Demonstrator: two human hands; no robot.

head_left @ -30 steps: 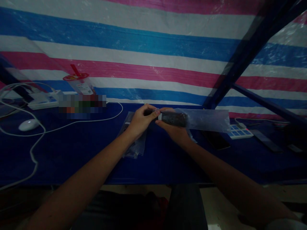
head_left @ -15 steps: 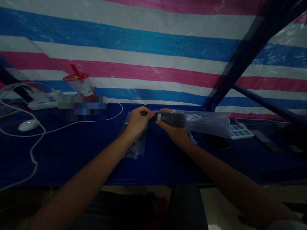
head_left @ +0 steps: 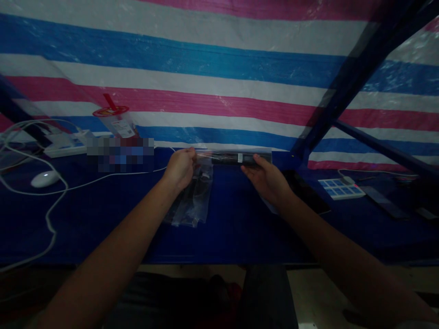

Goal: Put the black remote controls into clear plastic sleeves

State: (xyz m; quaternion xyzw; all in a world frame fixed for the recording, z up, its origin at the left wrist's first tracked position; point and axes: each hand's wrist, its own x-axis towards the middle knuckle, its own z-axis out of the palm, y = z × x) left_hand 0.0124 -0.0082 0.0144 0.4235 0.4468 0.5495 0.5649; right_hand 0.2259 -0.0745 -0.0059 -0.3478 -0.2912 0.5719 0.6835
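Near the worktop's (head_left: pixel 103 214) far edge, left hand (head_left: pixel 180 168) and right hand (head_left: pixel 267 179) fingers clamp a bagged dark stick (head_left: pixel 233 158), possibly a remote.

Dark blue table (head_left: pixel 103 228) under dim light, backed by a tarp (head_left: pixel 206 68) striped in blue, white and pink. On the table's far left, a white computer mouse (head_left: pixel 44 178) with white cable (head_left: pixel 51 214) looping around it. Behind the mouse, a white power strip (head_left: pixel 66 142). Right of that, a clear plastic cup (head_left: pixel 118 124) with red lid and straw. Far right on the table, a second power strip (head_left: pixel 341 188). Dark blue metal frame bars (head_left: pixel 346 77) slanting up at right.
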